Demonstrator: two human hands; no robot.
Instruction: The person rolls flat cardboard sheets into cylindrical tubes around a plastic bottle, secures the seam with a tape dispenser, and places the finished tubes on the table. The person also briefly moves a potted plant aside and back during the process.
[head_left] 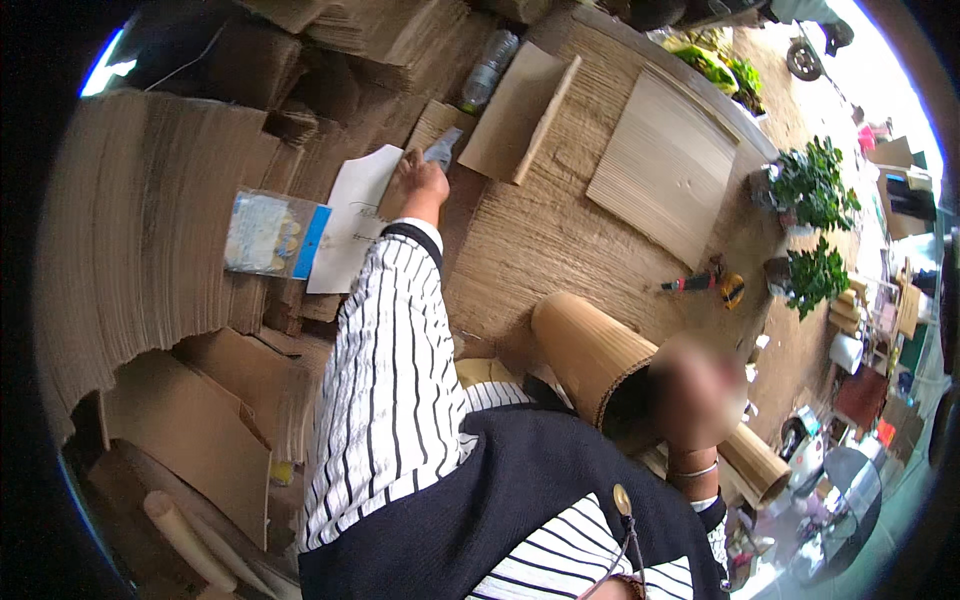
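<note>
My left hand (425, 184) reaches forward beside a white paper sheet (352, 225) with dark marks. Its fingers are closed around a small grey-blue object (443, 148), whose kind I cannot make out. At the lower right stands a rolled tube of corrugated cardboard (590, 345), its dark open end facing me. My right hand (698, 395) is at the rim of that end; it is blurred, so its fingers cannot be read. A clear plastic packet with a blue strip (272, 236) lies by the sheet's left edge.
Tall cardboard stacks (140, 220) line the left. A folded cardboard piece (520, 115) and a plastic bottle (490, 72) lie ahead. Further right are a flat cardboard panel (665, 165), a red-and-black tool (692, 282), a yellow tape measure (733, 291) and potted plants (815, 185).
</note>
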